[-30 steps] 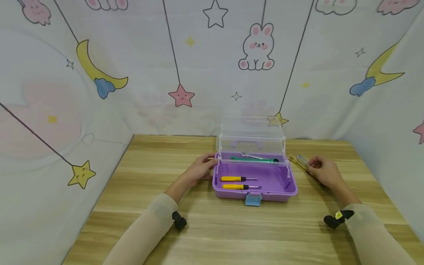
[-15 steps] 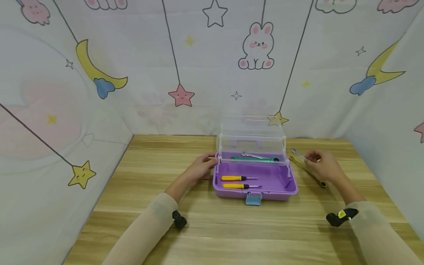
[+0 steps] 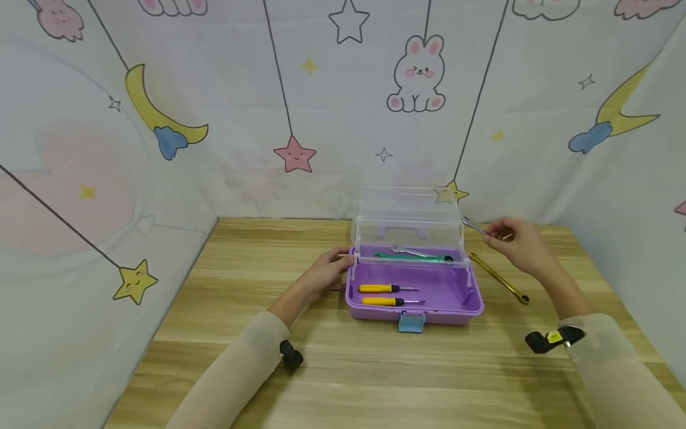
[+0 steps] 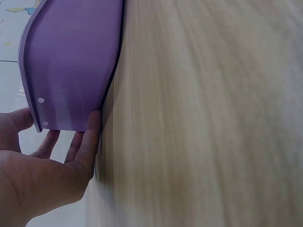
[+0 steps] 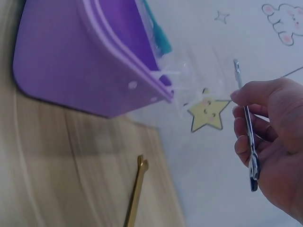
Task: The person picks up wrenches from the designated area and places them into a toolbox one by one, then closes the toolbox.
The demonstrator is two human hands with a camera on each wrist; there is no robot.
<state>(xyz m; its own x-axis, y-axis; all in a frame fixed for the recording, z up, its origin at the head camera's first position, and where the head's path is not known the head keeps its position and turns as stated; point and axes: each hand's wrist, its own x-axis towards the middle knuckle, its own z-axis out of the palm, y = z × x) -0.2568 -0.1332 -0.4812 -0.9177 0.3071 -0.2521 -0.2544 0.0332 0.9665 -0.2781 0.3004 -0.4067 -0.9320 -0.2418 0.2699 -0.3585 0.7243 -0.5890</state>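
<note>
An open purple toolbox (image 3: 412,317) with a clear lid (image 3: 409,205) raised stands on the wooden table. My left hand (image 3: 324,274) holds its left rear corner; in the left wrist view, the thumb is at the rim and the fingers (image 4: 87,146) reach round the end. My right hand (image 3: 517,241) pinches a silver wrench (image 5: 252,165), raised right of the lid. Below that hand, a gold wrench (image 3: 498,278) lies on the table. Inside the box are a green wrench (image 3: 412,257), a silver wrench (image 3: 409,251) and two yellow-handled screwdrivers (image 3: 377,288), (image 3: 382,301).
A blue latch (image 3: 411,322) hangs at the toolbox's front. White cloth (image 3: 236,119) with printed stars, moons and a rabbit encloses the table (image 3: 375,375) at the back and both sides. A small black camera is strapped at each wrist.
My right hand has lifted the silver wrench off the table and moved it up and back toward the lid. The gold wrench now shows in full. My left hand has stayed at the toolbox.
</note>
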